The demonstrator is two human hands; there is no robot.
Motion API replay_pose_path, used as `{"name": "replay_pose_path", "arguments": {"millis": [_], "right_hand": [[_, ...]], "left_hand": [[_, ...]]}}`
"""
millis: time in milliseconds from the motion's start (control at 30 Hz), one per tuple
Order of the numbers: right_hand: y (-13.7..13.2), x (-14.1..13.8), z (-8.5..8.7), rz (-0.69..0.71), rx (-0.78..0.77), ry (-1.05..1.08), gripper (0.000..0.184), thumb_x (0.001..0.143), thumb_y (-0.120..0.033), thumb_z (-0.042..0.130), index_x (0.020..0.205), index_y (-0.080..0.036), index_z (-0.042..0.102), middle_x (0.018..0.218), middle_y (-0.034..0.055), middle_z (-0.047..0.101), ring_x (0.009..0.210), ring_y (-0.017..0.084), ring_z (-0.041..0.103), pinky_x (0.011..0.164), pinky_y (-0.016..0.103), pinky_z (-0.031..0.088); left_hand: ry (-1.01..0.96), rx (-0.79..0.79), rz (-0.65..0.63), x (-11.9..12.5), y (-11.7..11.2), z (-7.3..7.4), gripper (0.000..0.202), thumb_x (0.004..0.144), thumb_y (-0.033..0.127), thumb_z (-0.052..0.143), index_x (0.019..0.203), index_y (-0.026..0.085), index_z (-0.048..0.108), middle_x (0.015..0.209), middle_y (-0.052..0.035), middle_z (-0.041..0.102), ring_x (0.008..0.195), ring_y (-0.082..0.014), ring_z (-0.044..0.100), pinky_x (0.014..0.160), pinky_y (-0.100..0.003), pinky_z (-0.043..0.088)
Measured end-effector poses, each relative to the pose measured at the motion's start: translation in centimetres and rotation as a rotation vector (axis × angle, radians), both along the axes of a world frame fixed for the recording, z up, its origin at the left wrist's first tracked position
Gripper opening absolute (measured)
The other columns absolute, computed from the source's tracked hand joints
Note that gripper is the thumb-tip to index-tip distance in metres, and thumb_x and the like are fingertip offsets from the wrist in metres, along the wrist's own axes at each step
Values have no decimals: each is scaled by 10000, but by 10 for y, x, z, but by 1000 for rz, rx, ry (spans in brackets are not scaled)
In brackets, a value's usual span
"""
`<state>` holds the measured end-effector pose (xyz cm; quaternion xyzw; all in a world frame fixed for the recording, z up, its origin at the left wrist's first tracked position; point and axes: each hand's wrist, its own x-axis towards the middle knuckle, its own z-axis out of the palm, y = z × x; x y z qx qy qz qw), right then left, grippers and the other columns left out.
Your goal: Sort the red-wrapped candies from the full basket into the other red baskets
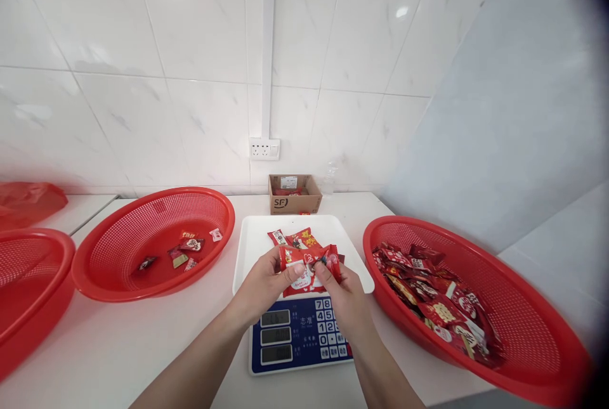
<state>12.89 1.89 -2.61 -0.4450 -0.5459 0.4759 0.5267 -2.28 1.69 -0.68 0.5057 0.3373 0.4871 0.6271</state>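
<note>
White tiled walls meet in a corner behind the white counter (143, 345) where I stand. To my right sits a big red basket (523, 333) heaped with red snack packets (438, 301); to my left another red basket (118, 276) holds only a few. Between them is the scale (297, 339), its white tray (349, 238) carrying two packets (295, 239) at the far side, with a small cardboard box (295, 194) behind it.

Over the tray's near edge I hold a red packet (307, 263) crosswise, its long axis running left to right. My left hand (266, 285) pinches its left end between thumb and fingers; my right hand (345, 295) pinches the right end. Both hands are equally close, the packet stretched between them, just above the scale's keypad (328, 330).
</note>
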Motion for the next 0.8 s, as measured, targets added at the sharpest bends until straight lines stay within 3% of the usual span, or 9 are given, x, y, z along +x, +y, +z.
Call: {"name": "replay_pose_path", "arguments": {"millis": [200, 433, 633, 800], "right_hand": [[3, 0, -8, 6, 14, 50, 319, 799, -453, 580, 912, -162, 645, 881, 66, 675, 864, 234, 608, 797, 372, 474], [2, -4, -2, -31, -36, -57, 404, 735, -572, 580, 721, -170, 620, 612, 12, 596, 549, 148, 508, 508, 273, 440], [1, -5, 4, -8, -36, -70, 541, 717, -677, 500, 808, -164, 645, 711, 46, 635, 554, 148, 518, 503, 273, 461], [2, -4, 2, -67, -15, -88, 431, 750, -605, 532, 815, -185, 605, 732, 42, 645, 604, 173, 555, 526, 279, 459]], "left_hand": [[32, 20, -24, 1, 0, 1, 388, 756, 395, 657, 1066, 173, 587, 1101, -87, 660, 1021, -248, 596, 922, -382, 432], [27, -12, 55, 1, 3, -3, 414, 757, 420, 645, 1065, 149, 595, 1012, -85, 692, 923, -249, 633, 842, -385, 479], [18, -4, 93, 1, 5, -6, 343, 751, 396, 658, 1004, 169, 614, 999, -68, 700, 918, -237, 636, 842, -357, 474], [-11, -39, 55, 2, 4, -2, 357, 751, 379, 664, 1030, 163, 609, 1011, -75, 695, 924, -239, 635, 854, -371, 470]]}}
